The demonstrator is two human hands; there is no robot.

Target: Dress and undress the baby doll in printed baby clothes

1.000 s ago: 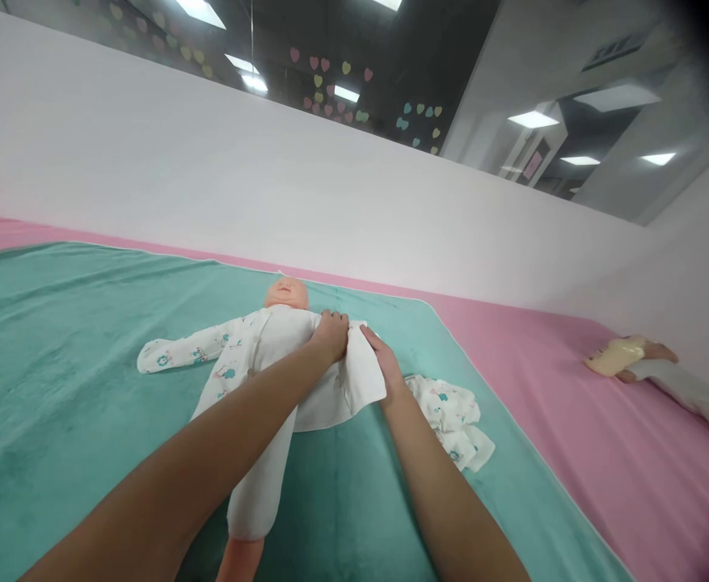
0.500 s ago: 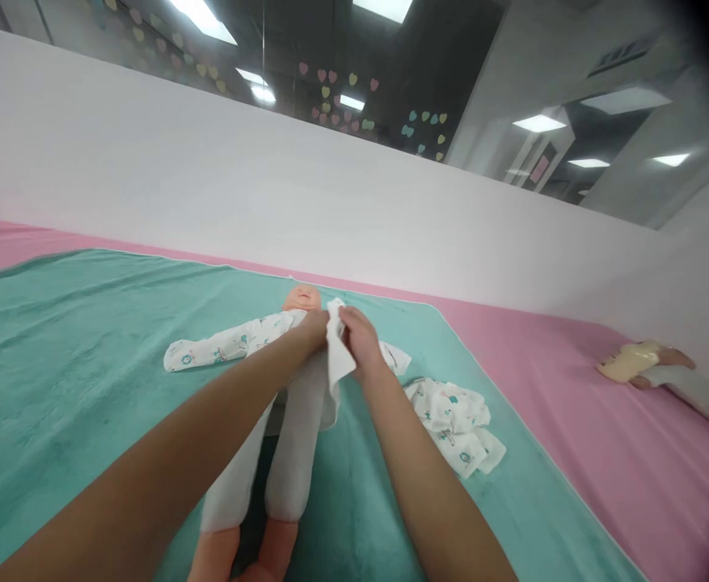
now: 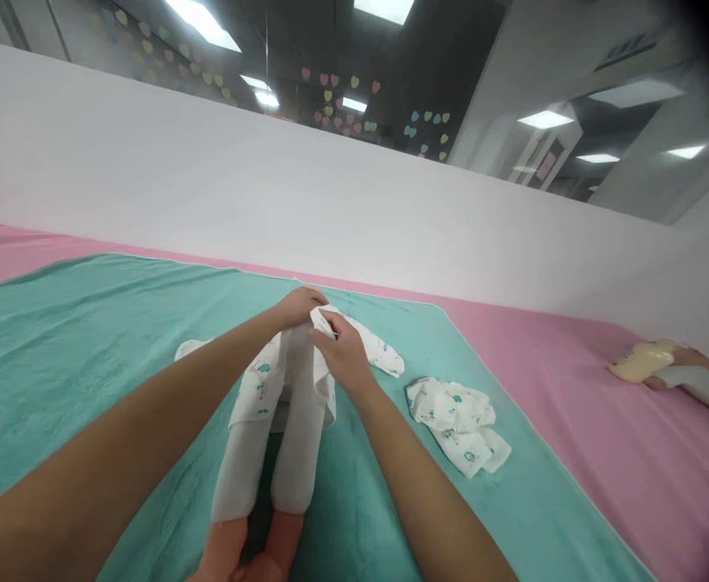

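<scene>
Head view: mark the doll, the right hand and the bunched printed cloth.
Doll (image 3: 298,440), head view: on its white-covered leg nearer the right arm.
Right hand (image 3: 346,353), head view: on its back.
Bunched printed cloth (image 3: 458,414), head view: middle of the heap.

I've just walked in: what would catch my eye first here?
Probably the doll lying on the teal blanket at center, its head hidden from view, with a right hand holding its patterned top and a left hand close by. Next, the crumpled patterned garment to the right, then heart-shaped stickers above the white wall.
</scene>
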